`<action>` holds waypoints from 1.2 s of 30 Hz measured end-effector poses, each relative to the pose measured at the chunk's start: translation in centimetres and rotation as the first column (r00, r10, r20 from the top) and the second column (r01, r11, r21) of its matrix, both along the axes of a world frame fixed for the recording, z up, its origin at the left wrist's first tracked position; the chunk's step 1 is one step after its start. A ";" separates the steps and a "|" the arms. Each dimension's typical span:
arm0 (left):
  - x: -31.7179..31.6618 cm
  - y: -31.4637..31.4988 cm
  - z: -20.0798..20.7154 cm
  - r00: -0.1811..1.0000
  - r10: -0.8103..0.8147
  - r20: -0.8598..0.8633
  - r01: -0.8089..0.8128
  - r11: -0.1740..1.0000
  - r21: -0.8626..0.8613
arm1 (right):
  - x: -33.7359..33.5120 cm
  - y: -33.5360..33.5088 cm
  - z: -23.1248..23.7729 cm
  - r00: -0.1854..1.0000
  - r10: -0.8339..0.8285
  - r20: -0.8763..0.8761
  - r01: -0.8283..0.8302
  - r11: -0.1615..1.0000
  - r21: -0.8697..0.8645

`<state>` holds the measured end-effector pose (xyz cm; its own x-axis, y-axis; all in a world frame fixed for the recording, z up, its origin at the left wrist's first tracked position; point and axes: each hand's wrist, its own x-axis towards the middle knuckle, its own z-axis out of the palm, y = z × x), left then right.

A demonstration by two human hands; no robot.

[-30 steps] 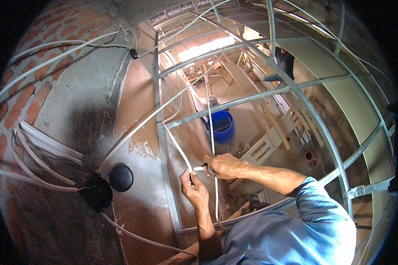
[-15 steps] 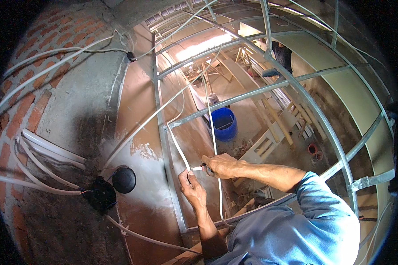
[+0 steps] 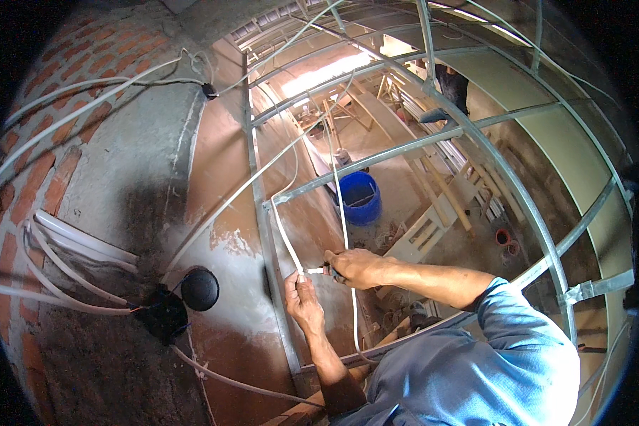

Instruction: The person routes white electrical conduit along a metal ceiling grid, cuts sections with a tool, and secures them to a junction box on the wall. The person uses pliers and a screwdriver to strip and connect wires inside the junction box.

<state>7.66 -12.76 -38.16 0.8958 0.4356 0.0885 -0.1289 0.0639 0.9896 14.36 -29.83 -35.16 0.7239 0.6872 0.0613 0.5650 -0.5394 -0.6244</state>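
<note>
My left hand [image 3: 305,305] pinches the end of a white cable [image 3: 285,238] that hangs down from the metal frame. In my right hand [image 3: 362,268] is a small hand tool [image 3: 315,270] with a bright metal tip and a darker, reddish handle. Its tip lies at the cable's end, just by my left fingertips. My fingers cover most of the handle, so its exact kind does not show. A second white cable [image 3: 344,227] runs down past my right hand, close to its fingers.
A grid of metal bars [image 3: 397,150] surrounds my arms. Far below stand a blue barrel [image 3: 359,199] and lumber [image 3: 444,195]; a person [image 3: 453,91] is at the upper right. On the left wall sits a black junction box [image 3: 162,312] with cables, beside a round black cover [image 3: 199,289].
My left hand and the cable end have shifted slightly left. The tool's tip has moved left with them, while my right hand stays nearly in place.
</note>
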 end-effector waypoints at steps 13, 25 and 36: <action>-0.5 0.8 1.0 0.985 -0.168 0.034 0.171 0.976 -0.137 | -0.5 0.5 0.0 0.997 -0.070 -0.035 0.068 0.997 -0.045; -0.6 1.0 1.0 0.968 -0.247 -0.056 0.244 0.968 -0.051 | -1.3 -0.3 -0.4 0.986 -0.102 -0.130 0.091 0.992 -0.090; 0.6 1.8 -3.6 0.977 0.206 0.049 -0.184 0.941 -0.284 | -5.7 0.0 -0.7 0.656 0.360 -0.663 -0.161 0.925 0.343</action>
<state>8.23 -10.92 -41.73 0.7862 0.6180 0.0050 -0.2415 0.2997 0.9230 8.67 -29.80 -35.90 0.4095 0.8893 -0.2036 -0.0028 -0.2219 -0.9751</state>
